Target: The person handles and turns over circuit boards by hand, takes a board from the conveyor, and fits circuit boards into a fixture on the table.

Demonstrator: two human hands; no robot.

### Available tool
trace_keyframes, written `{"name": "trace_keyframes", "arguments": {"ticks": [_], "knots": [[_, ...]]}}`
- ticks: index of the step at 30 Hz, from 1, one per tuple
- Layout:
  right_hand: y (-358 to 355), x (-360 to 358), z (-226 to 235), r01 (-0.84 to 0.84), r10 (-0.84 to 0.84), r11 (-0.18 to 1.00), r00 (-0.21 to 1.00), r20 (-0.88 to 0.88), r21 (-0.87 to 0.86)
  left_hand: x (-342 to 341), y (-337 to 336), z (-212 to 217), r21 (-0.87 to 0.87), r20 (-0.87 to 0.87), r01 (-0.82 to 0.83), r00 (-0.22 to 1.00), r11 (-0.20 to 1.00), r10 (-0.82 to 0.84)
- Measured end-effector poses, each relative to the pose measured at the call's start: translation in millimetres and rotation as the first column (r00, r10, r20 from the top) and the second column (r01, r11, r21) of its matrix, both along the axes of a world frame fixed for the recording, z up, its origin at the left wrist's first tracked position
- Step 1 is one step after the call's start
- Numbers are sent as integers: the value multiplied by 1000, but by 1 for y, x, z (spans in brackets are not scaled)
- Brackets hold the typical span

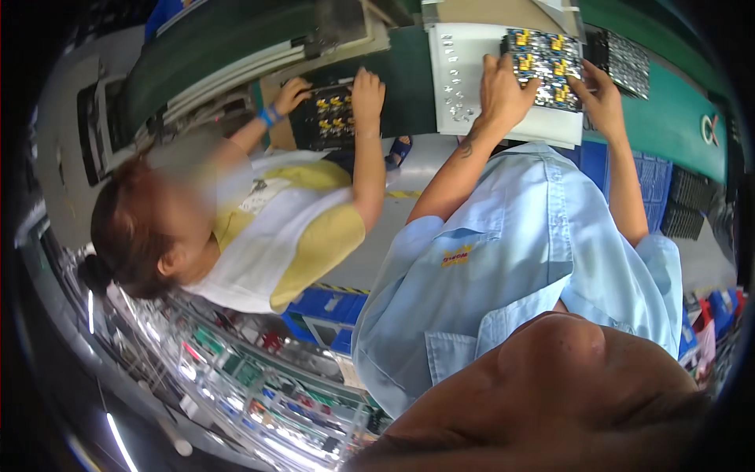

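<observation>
the person's left hand [503, 93] lies flat over the left edge of a dark circuit panel [544, 67] studded with yellow parts, fingers spread across the panel's top, so its grip is a loose press on the board and not a closed clasp. the right hand [599, 98] comes in from the right and cups the panel's right and near edge, fingers curled against it. the panel sits on a white tray [464, 79] at the far side of the scene, and the tray rests on a green surface [668, 118]. small pale parts lie scattered on the tray's left half. a second dark panel [627, 61] lies just right of the held one, on the green surface. to the left, a co-worker in a yellow and white top has both hands on another dark panel with yellow parts [330, 116]; a blue band circles that person's wrist [270, 116]. blue crates [330, 308] stand nearer, under the surface.
</observation>
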State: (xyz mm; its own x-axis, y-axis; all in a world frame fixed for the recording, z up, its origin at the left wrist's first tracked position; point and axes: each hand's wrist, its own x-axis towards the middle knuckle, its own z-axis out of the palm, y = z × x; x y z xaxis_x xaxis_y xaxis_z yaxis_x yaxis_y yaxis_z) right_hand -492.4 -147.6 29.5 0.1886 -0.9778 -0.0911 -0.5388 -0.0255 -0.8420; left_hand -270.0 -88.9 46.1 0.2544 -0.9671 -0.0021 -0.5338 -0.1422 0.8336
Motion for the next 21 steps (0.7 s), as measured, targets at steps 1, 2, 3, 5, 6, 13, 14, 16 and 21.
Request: {"name": "trace_keyframes", "arguments": {"ticks": [1,2,3,5,6,13,14,16,21], "knots": [[2,4,8,15,-15,1000,1000,-13,21,-2,-1,6,17,-33,9,999,1000,-8],[2,8,15,8,-9,1000,999,-41,-16,-2,-2,6,11,-39,26,999,1000,-25],[2,9,21,8,-9,1000,999,-45,-15,-2,-2,4,19,-29,25,999,999,-25],[0,5,18,19,-19,1000,999,-36,-6,-4,-3,3,27,-21,36,999,999,-35],[1,3,18,30,-30,1000,999,-39,-7,-4,-4,4,37,-14,42,999,998,-42],[0,4,20,37,-42,998,994,-97,-50,-5,-9,8,28,-14,70,997,997,-69],[-1,4,20,35,-38,999,996,-75,-39,-4,-10,7,26,-2,68,998,997,-68],[-2,5,21,39,-40,999,999,-37,-15,-3,-11,0,11,35,74,997,997,-74],[-3,4,28,7,-6,1000,994,-108,5,1,-8,-1,51,16,113,993,992,-114]]}}
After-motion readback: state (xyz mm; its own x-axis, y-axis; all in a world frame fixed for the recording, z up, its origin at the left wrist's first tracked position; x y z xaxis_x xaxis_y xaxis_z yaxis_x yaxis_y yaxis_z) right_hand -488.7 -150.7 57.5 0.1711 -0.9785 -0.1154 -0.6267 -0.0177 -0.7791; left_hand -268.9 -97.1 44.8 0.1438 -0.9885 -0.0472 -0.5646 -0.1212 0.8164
